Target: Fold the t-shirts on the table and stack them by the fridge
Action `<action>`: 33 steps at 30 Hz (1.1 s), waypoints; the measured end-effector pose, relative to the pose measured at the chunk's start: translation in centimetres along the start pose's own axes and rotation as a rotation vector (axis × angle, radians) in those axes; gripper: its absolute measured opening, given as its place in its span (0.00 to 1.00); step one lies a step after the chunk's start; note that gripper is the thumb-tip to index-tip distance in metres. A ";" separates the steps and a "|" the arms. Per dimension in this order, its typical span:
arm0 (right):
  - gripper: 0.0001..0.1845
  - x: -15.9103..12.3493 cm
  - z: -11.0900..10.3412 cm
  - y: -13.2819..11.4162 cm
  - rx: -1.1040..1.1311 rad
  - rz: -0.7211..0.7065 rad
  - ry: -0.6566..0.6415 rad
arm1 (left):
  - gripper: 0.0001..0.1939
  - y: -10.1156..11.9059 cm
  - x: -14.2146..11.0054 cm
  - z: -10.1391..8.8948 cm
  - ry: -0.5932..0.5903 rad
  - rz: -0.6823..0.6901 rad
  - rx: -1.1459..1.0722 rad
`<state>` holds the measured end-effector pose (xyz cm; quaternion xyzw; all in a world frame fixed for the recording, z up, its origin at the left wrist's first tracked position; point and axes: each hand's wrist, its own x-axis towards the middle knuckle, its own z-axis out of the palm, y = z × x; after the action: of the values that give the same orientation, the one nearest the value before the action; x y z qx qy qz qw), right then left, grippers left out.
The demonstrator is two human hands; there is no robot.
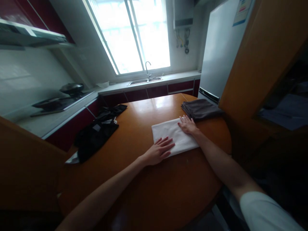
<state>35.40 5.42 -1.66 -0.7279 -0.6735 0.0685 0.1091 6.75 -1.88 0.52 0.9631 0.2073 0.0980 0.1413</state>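
Note:
A folded white cloth (176, 138), roughly rectangular, lies flat on the wooden table (134, 128). My left hand (158, 150) rests palm down on its near left corner with the fingers stretched out. On the far right part of the cloth my right hand (187, 124) also lies flat, fingers spread. Just beyond that hand sits a folded dark grey cloth (202, 109), close to the white one. What kind of garment or fabric either one is cannot be made out.
Black clothing (98, 138) lies in a loose heap along the table's left edge. Past the table are a counter with a sink (144, 81), a stove (57, 104) holding a lidded pan (71, 88) at left, and a fridge (222, 48) at right.

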 end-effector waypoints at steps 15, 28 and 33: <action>0.38 -0.2 0.0 0.2 -0.041 0.008 -0.012 | 0.17 1.2 -4.0 -2.6 0.050 0.059 0.034; 0.37 0.1 0.1 0.4 -0.018 0.007 -0.016 | 0.17 1.6 -4.3 -2.5 0.017 0.070 0.026; 0.35 -0.7 -0.9 -0.8 -0.037 0.021 0.098 | 0.20 1.3 -3.8 -2.6 0.130 0.058 0.025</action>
<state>34.82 4.70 -0.63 -0.7394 -0.6607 0.0213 0.1277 3.19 -4.04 2.91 0.9620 0.1891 0.1616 0.1126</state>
